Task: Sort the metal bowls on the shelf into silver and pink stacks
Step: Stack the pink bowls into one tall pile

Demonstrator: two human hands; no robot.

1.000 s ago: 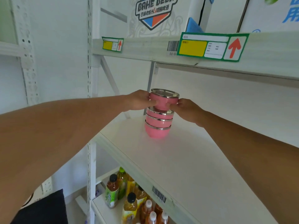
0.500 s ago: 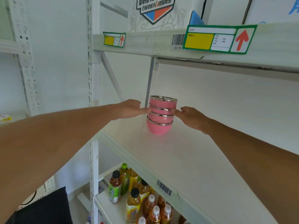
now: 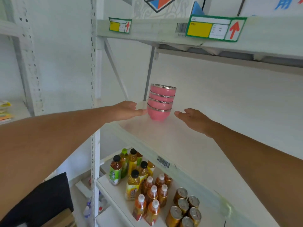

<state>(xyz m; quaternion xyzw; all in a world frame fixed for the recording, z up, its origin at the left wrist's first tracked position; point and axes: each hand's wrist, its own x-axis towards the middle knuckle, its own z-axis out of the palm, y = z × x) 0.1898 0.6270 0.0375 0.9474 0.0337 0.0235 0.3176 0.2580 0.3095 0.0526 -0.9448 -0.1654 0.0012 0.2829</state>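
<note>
Left hand [image 3: 126, 110]: fingers extended and relaxed, tips touching the bottom bowl's left side; nothing gripped. Pink bowl stack [image 3: 161, 102]: four nested bowls, upright on the white shelf [image 3: 188, 145], near its back-left corner. Right hand [image 3: 193, 119]: fingers loosely extended, just beside the stack, apart from it, holding nothing.

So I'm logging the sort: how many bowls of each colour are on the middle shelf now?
Pink bowls: 4, nested in one stack
Silver bowls: 0 in view
Total: 4
</note>
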